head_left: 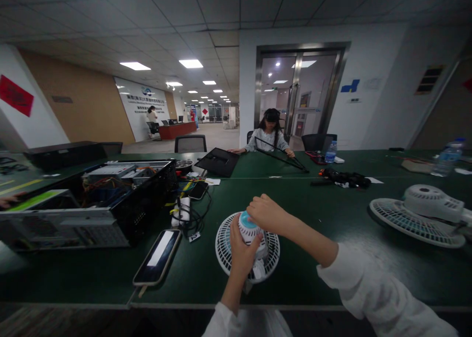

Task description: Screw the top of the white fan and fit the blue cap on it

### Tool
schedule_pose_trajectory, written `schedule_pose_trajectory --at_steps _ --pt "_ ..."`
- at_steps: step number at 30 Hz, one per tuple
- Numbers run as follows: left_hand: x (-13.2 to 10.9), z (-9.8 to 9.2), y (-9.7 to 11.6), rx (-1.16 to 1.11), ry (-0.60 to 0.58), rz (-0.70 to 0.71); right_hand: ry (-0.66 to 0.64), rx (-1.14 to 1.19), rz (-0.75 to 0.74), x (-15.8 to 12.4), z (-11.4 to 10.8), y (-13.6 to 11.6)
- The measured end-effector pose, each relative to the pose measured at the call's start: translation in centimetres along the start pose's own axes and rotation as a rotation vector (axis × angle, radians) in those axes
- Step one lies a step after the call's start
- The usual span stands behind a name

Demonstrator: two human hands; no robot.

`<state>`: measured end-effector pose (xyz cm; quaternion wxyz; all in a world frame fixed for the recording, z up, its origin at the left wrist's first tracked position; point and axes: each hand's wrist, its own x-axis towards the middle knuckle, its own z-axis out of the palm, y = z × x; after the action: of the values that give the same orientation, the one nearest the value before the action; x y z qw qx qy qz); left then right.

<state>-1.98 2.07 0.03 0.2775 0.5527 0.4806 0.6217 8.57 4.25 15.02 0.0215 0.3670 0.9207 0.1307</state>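
A small white fan point(225, 243) lies face down on the green table point(313, 278), its grille flat and its motor housing with a teal cap pointing up. My left hand point(241, 256) wraps round the near side of the housing. My right hand point(266, 213) is curled over the top of the housing from the far right. Both sleeves are white.
A smartphone point(158, 257) lies to the left of the fan, beside an opened computer case point(88, 204) and a tangle of cables point(186, 209). A second white fan point(416, 211) lies at the right. Across the table a person point(271, 135) handles a black frame; water bottles point(331, 152) stand nearby.
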Motion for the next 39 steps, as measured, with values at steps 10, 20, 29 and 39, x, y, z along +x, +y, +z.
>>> schedule_pose_trajectory --at_steps 10,20,29,39 --pt "0.1 -0.1 -0.4 0.020 -0.010 0.043 0.047 0.080 0.431 1.1 1.7 -2.7" --pt "-1.2 -0.4 0.3 0.020 -0.017 0.033 -0.005 0.280 -0.051 -2.2 0.1 0.9" --pt "-4.1 0.7 1.8 0.139 0.074 0.041 0.072 0.262 -0.092 -4.0 0.8 0.3" --pt "-8.5 -3.3 0.8 0.111 0.018 -0.016 0.143 0.356 0.020 -7.4 1.7 -0.2"
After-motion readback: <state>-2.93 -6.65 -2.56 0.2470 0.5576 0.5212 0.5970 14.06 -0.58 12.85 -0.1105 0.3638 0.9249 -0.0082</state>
